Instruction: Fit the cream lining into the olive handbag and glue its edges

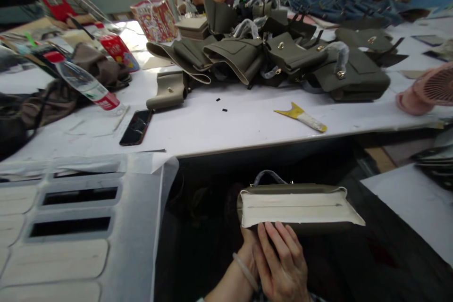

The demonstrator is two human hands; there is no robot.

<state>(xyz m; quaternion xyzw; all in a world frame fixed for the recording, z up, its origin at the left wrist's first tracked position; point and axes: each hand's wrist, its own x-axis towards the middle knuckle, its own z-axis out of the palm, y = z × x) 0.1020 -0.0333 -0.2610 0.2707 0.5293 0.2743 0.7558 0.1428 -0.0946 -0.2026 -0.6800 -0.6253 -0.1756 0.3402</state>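
Observation:
An olive-grey bag (304, 229) is held above the dark gap in front of the table, its off-white bottom panel (293, 207) facing me and a plastic-wrapped handle on its far side. The fingers of my right hand (283, 262) are bent close together with their tips on the bag's near edge, gripping it. My left hand (248, 245), below a pale bracelet (245, 271), reaches up to the bag's near left corner. Its fingers are hidden behind my right hand and the bag.
On the white table (247, 127) lie several olive bags (237, 56), a yellow tool (300, 117), a phone (136, 127) and a bottle (85, 82). A pink fan (426, 89) stands right. Pale panels (53, 262) lie at lower left. People sit behind.

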